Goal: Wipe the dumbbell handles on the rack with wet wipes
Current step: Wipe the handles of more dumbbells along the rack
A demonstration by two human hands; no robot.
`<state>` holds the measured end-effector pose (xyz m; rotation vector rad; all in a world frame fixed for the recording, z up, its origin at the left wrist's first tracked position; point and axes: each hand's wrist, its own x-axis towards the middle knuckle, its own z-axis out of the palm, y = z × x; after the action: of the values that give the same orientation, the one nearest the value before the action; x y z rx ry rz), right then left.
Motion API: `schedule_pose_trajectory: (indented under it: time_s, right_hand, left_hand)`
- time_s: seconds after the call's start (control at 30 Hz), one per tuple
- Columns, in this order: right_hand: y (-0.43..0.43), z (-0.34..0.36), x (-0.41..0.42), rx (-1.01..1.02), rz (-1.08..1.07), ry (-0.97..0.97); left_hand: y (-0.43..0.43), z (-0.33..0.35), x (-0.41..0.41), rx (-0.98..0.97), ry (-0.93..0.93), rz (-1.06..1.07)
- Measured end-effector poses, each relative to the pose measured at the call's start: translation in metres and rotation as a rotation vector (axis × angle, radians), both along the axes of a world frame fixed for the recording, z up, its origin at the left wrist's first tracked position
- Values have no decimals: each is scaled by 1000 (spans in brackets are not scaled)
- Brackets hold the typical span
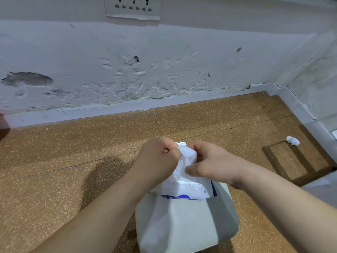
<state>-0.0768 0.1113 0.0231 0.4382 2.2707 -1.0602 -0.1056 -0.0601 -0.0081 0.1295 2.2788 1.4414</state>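
Near you a grey bag (pixel 186 225) holds the wet wipes pack (pixel 191 190). Your left grip (pixel 158 157) and right grip (pixel 213 161) both pinch one white wipe (pixel 187 157), fingers curled tight, just above the pack

Even, fairly bright light is spread over the scene, with a cool grey cast on the wall (pixel 164 52) beyond the hands and a warm tone on the speckled floor (pixel 54 152). A soft, broad shadow is thrown onto the floor beside and below the left hand (pixel 158 156). A darker frame-shaped shadow is cast to the right of the right hand (pixel 209 161). The wet wipe (pixel 187 157) between them is nearly washed out to plain white. The right thumb is smeared by motion blur. The skirting (pixel 109 110) is bowed by wide-angle distortion, and the socket plate (pixel 133 8) at the top edge is rendered soft.
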Motion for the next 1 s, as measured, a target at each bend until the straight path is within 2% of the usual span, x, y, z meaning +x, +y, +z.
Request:
schedule_pose_trajectory:
  time_s: [0.17,0.27,0.37,0.47,0.63,0.7,0.8,0.93,1.0]
  right_hand:
    - [-5,-8,4,119,109,38]
    - [-9,-16,5,213,169,96]
    - [-12,-15,5,204,198,87]
    - [-11,-13,4,112,155,46]
    - [-1,-4,2,-141,-13,-10]
    - [4,-1,1,-200,-51,-53]
    - [7,3,-2,-238,-88,-98]
    - [11,0,-6,-238,-148,-122]
    - [10,-3,-4,-176,-95,-121]
  left_hand:
    - [8,11,4,8,81,31]
    - [7,18,3,98,130,71]
    - [6,23,3,191,110,108]
    - [3,20,1,230,97,137]
    - [-3,14,-5,150,134,148]
    - [-8,12,-7,99,83,140]
    - [-15,10,-12,99,-108,138]
    - [-21,19,-17,515,-364,146]
    - [-22,18,-18,533,-326,129]
